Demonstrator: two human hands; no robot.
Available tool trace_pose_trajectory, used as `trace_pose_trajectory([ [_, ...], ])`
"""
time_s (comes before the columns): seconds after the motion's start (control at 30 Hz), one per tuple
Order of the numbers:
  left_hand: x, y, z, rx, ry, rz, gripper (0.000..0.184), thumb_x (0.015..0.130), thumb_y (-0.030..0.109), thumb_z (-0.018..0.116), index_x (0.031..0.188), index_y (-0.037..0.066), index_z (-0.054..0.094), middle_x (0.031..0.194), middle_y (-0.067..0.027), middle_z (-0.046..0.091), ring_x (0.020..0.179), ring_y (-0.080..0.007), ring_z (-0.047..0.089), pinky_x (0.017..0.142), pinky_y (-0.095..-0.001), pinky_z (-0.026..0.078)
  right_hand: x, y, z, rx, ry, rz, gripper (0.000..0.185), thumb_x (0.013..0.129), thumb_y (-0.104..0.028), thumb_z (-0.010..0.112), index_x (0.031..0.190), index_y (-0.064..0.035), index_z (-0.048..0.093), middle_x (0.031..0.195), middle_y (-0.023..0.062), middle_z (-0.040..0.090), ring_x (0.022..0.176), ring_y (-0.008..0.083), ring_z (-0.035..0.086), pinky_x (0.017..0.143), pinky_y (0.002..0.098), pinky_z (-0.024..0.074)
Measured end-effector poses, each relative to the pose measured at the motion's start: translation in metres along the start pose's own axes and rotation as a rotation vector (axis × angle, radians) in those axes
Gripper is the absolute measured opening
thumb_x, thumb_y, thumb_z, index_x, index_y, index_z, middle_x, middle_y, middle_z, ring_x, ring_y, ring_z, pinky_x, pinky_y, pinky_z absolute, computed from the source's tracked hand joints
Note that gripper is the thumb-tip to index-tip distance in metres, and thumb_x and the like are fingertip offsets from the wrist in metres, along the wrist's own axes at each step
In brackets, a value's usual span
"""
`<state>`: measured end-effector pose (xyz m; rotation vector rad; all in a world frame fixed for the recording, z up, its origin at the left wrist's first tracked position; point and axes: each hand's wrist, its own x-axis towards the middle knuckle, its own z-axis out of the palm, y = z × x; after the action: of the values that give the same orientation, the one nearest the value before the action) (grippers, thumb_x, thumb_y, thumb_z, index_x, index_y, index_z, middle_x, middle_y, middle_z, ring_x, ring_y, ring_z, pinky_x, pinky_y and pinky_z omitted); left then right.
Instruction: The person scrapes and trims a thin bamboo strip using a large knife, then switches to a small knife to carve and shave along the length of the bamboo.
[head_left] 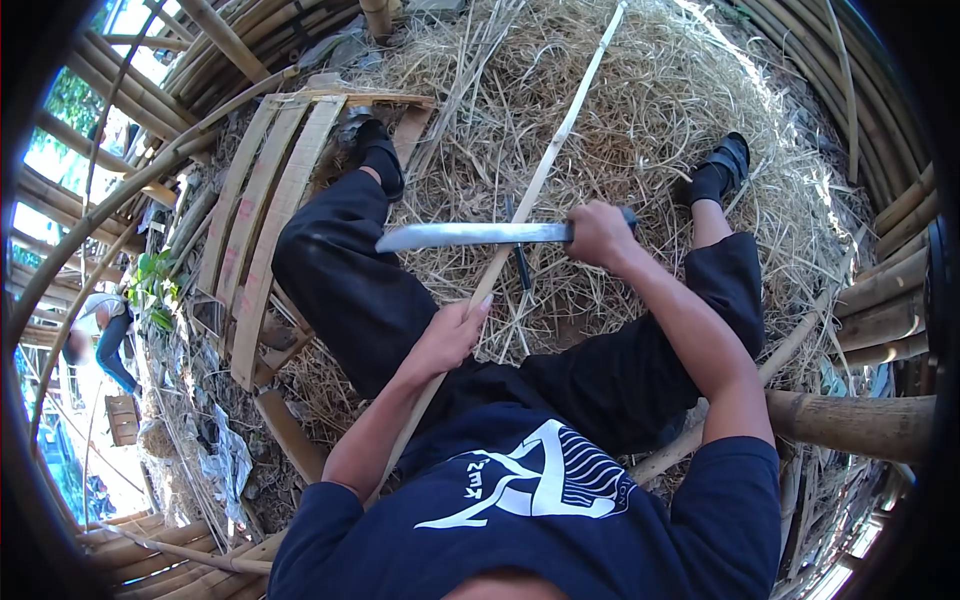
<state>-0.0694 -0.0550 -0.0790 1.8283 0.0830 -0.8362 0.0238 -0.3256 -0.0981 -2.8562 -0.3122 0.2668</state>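
My left hand [450,338] is closed around a long pale bamboo strip [552,150], which slants from beside my left arm up over the straw. In my right hand [600,235] is the dark handle of a machete. Its broad steel blade [450,235] points left and crosses over the strip, just beyond my left hand. From this angle I cannot tell whether the edge touches the strip. Behind the crossing shows a thin dark rod-like thing [521,265], partly hidden by strip and blade.
Dry straw [640,110] covers the ground between my feet. A wooden slatted crate [255,200] stands beside my left leg. Bamboo pole walls [880,290] surround me, with a thick pole [850,412] at my right. Another person [112,335] bends over outside at left.
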Motion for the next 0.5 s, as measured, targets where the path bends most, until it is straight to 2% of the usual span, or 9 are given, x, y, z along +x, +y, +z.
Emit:
trace_pose_trajectory([
  [0.07,-0.014,-0.009,-0.002,-0.046,-0.032,-0.051,0.039,0.1,0.039,0.044,0.076,0.008,0.047,0.054,0.0045,0.042,0.043,-0.006,0.04,0.04,-0.0252,0.034,0.012,0.026,-0.005,-0.025,-0.009,0.087,0.022,0.075,-0.018,0.059,0.081,0.0015,0.069,0.084,0.0235,0.067,0.079,0.0365,0.068,0.077,0.0441,0.0549],
  [0.13,-0.025,-0.017,-0.006,-0.275,-0.117,-0.107,0.038,0.1,0.039,0.044,0.076,0.01,0.045,0.053,0.0057,0.039,0.04,-0.0044,0.036,0.037,-0.0227,0.03,0.019,0.055,-0.017,0.117,0.09,0.42,0.023,0.075,-0.019,0.061,0.084,0.0008,0.07,0.086,0.0229,0.068,0.079,0.0359,0.068,0.077,0.0442,0.0551],
  [0.17,-0.027,-0.011,0.002,-0.166,-0.058,-0.074,0.036,0.1,0.038,0.045,0.077,0.01,0.044,0.052,0.0063,0.037,0.039,-0.0041,0.034,0.035,-0.0219,0.028,0.023,0.06,-0.021,0.118,0.107,0.412,0.023,0.075,-0.019,0.061,0.084,0.0008,0.07,0.086,0.0229,0.068,0.079,0.0359,0.068,0.077,0.0442,0.0551],
  [0.23,-0.027,-0.008,0.0,-0.19,-0.053,-0.073,0.036,0.1,0.038,0.045,0.078,0.01,0.045,0.052,0.0066,0.036,0.039,-0.0039,0.034,0.035,-0.0215,0.027,0.018,0.058,-0.021,0.008,0.201,0.402,0.024,0.075,-0.02,0.062,0.086,-0.0004,0.07,0.087,0.0224,0.068,0.079,0.036,0.068,0.077,0.0439,0.0552],
  [0.37,-0.014,-0.003,-0.005,-0.197,-0.079,-0.08,0.035,0.101,0.04,0.043,0.081,0.011,0.042,0.053,0.0072,0.034,0.037,-0.0028,0.031,0.033,-0.0206,0.025,0.007,0.024,-0.01,0.086,0.148,0.424,0.024,0.074,-0.021,0.062,0.084,-0.0006,0.07,0.086,0.0221,0.068,0.081,0.0357,0.068,0.079,0.0443,0.0543],
  [0.43,-0.015,0.002,-0.007,-0.192,-0.066,-0.095,0.034,0.101,0.04,0.041,0.082,0.012,0.04,0.053,0.0079,0.032,0.036,-0.0018,0.027,0.032,-0.02,0.022,-0.002,0.006,-0.006,0.113,0.075,0.165,0.02,0.07,-0.019,0.062,0.077,-0.0012,0.068,0.077,0.021,0.067,0.076,0.036,0.068,0.079,0.0436,0.0543],
  [0.5,-0.019,-0.001,-0.006,-0.172,-0.061,-0.098,0.033,0.101,0.039,0.041,0.082,0.012,0.04,0.053,0.0078,0.031,0.036,-0.0019,0.026,0.032,-0.02,0.022,0.002,0.005,-0.005,0.043,0.043,0.075,0.018,0.07,-0.018,0.061,0.076,-0.0022,0.068,0.076,0.0203,0.067,0.075,0.0355,0.068,0.078,0.0433,0.0548],
])
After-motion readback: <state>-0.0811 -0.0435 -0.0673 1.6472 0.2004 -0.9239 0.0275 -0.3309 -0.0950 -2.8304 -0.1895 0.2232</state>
